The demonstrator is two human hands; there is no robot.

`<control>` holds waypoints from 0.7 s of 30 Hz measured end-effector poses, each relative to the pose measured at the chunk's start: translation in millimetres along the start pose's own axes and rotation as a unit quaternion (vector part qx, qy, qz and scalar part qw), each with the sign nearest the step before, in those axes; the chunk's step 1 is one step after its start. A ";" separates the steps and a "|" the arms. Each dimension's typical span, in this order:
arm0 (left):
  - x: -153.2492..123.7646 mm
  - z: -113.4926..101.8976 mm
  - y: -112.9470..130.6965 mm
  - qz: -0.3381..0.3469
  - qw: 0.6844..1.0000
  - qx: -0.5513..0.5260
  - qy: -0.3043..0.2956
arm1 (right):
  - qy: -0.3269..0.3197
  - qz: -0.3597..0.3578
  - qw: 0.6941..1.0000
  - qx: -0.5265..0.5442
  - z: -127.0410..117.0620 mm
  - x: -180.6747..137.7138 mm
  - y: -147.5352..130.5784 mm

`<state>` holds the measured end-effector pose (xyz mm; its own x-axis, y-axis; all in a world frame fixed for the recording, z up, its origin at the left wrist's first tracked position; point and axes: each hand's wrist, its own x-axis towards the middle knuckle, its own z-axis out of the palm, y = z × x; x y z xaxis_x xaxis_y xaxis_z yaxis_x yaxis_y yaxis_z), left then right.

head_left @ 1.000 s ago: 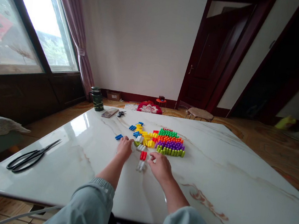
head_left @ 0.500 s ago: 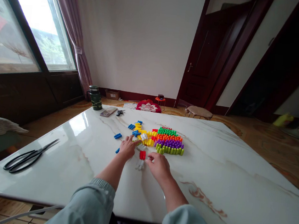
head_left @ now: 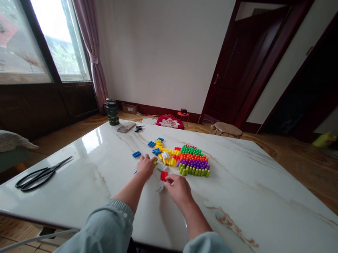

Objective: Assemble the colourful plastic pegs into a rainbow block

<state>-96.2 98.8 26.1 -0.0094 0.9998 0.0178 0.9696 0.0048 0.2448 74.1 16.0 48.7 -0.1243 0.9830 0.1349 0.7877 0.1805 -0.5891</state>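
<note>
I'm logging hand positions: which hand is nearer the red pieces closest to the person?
Right. The right hand is close at the right edge of those red pieces; contact is hard to tell. The left hand is farther off, to their left, beside a yellow-green piece.

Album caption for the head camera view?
Left hand and right hand at colourful pieces on a table, scissors farther left.
</note>
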 end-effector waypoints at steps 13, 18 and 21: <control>-4.6 7.3 1.2 0.027 0.998 -0.045 0.032 | -0.004 -0.006 1.000 0.022 -0.2 -0.4 -2.6; -2.3 10.5 1.5 0.012 0.992 -0.119 0.036 | -0.008 -0.001 1.000 0.027 1.0 -0.5 -2.4; -4.4 8.2 1.9 -0.011 0.980 -0.193 0.050 | -0.006 -0.003 0.999 0.033 2.0 -0.5 -1.4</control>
<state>-92.2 94.6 18.5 -0.0729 0.9924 0.0989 0.8040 -0.0002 0.5947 71.8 15.3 47.9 -0.1368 0.9822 0.1289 0.7450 0.1878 -0.6401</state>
